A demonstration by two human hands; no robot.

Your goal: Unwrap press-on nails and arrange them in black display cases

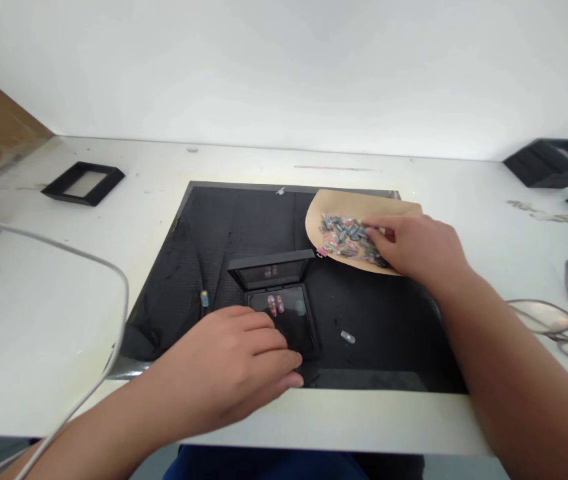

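Observation:
My left hand (244, 363) lies over the front left of a small black case (314, 340), its fingers bent together against the case's front edge. The case stands with its lid (271, 268) raised, and two reddish press-on nails (275, 305) lie inside. My right hand (417, 247) reaches over a tan paper sheet (359, 203), thumb and forefinger pinched at a pile of colourful press-on nails (341, 233). The nail between those fingertips is mostly hidden. One pale nail (348, 337) lies right of the case, and a blue-yellow one (205, 298) lies left of it.
A black mat (244, 213) covers the middle of the white table (29, 320). Black frames (84, 183) stand at the back left, and stacked black cases (554, 163) at the back right. Glasses (541, 317) lie beside my right forearm. A white cable (123, 307) loops at left.

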